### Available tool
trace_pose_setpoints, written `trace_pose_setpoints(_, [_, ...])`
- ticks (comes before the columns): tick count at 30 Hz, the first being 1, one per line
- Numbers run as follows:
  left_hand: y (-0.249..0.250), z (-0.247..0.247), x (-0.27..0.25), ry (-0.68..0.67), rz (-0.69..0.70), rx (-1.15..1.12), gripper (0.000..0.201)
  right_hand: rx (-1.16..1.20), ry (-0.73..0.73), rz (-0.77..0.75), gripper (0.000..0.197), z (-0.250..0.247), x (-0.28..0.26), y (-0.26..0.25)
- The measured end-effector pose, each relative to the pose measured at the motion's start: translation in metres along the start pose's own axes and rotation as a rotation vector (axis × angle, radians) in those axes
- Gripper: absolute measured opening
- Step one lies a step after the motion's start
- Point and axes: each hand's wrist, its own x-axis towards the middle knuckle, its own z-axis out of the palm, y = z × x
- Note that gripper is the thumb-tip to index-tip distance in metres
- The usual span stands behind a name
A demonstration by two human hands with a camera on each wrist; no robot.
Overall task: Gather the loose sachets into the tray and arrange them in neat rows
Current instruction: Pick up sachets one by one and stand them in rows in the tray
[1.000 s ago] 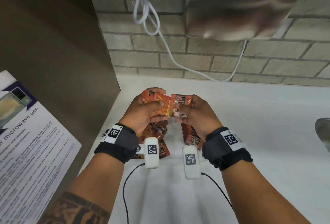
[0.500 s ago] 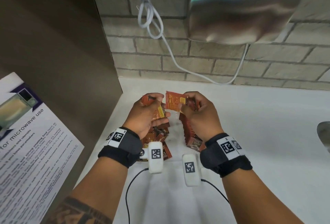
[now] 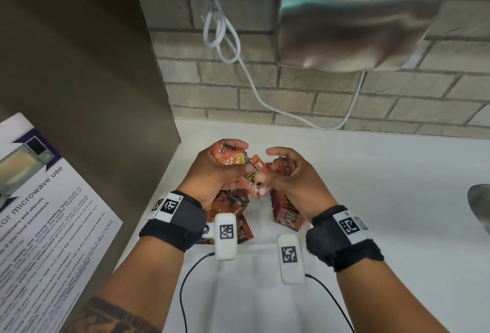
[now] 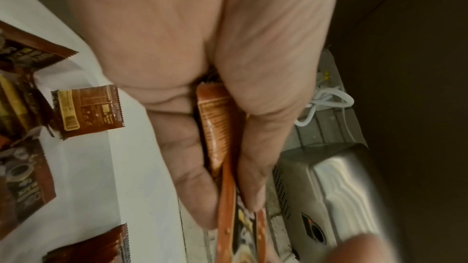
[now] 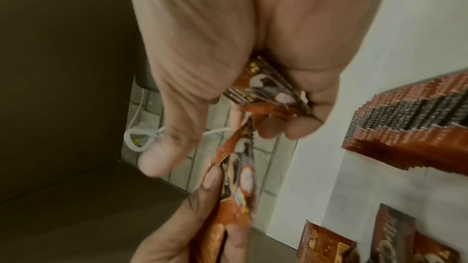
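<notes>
My left hand (image 3: pixel 240 157) grips a small stack of orange-brown sachets (image 3: pixel 228 156), seen edge-on in the left wrist view as sachets (image 4: pixel 220 137). Its thumb pins another tilted sachet (image 3: pixel 253 179) that hangs between the hands. My right hand (image 3: pixel 270 165) sits close beside it, its fingers curled round a few sachets (image 5: pixel 266 95) and its thumb lifted. Below, in the white tray (image 3: pixel 262 222), a neat upright row of sachets (image 3: pixel 285 201) stands at the right. Loose sachets (image 3: pixel 230 206) lie jumbled at the left, partly hidden by my left wrist.
A steel hand dryer (image 3: pixel 358 19) hangs on the brick wall, with a looped white cable (image 3: pixel 220 33) beside it. A brown panel (image 3: pixel 79 67) closes the left side and carries a microwave notice (image 3: pixel 39 213). A metal sink edge (image 3: pixel 480 205) shows at far right.
The sachet my right hand held up flat now hangs tilted between the hands under my left thumb. My right thumb has come off it and the hands have drawn slightly apart.
</notes>
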Motion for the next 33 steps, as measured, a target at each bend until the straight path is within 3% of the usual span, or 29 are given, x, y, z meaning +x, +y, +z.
trace_pose_setpoints(3, [0.002, 0.010, -0.001, -0.049, 0.001, 0.066, 0.041, -0.004, -0.118, 0.060, 0.059, 0.004, 0.005, 0.002])
trace_pose_setpoints(7, [0.003, 0.015, 0.001, -0.040, -0.046, 0.024, 0.024, 0.070, -0.138, 0.054, 0.032, 0.004, 0.005, 0.004])
trace_pose_setpoints(10, [-0.001, 0.010, 0.002, -0.020, -0.081, -0.075, 0.030, 0.169, -0.082, 0.103, 0.034, -0.002, 0.002, 0.004])
trace_pose_setpoints(14, [-0.008, 0.014, -0.002, -0.035, -0.080, 0.028, 0.035, -0.037, -0.050, 0.008, 0.032, 0.001, 0.001, 0.004])
trace_pose_setpoints(18, [-0.008, 0.020, 0.000, 0.031, -0.143, 0.088, 0.043, -0.046, -0.046, 0.011, 0.038, 0.003, 0.002, 0.005])
trace_pose_setpoints(22, [-0.007, 0.019, 0.004, 0.073, -0.210, 0.110, 0.054, -0.040, 0.089, -0.123, 0.025, 0.000, 0.002, 0.003])
trace_pose_setpoints(24, [-0.007, 0.017, 0.004, 0.082, -0.235, 0.050, 0.052, -0.116, 0.176, -0.202, 0.023, 0.001, 0.005, 0.006])
trace_pose_setpoints(27, [-0.006, 0.017, 0.004, 0.047, -0.227, -0.082, 0.046, -0.202, 0.232, -0.286, 0.035, 0.006, 0.005, 0.013])
trace_pose_setpoints(29, [-0.006, 0.016, 0.006, 0.017, -0.183, -0.102, 0.034, -0.232, 0.216, -0.318, 0.034, 0.009, 0.002, 0.015])
trace_pose_setpoints(33, [-0.006, 0.011, 0.009, 0.032, -0.133, -0.008, 0.031, -0.190, 0.148, -0.284, 0.032, 0.010, 0.001, 0.021])
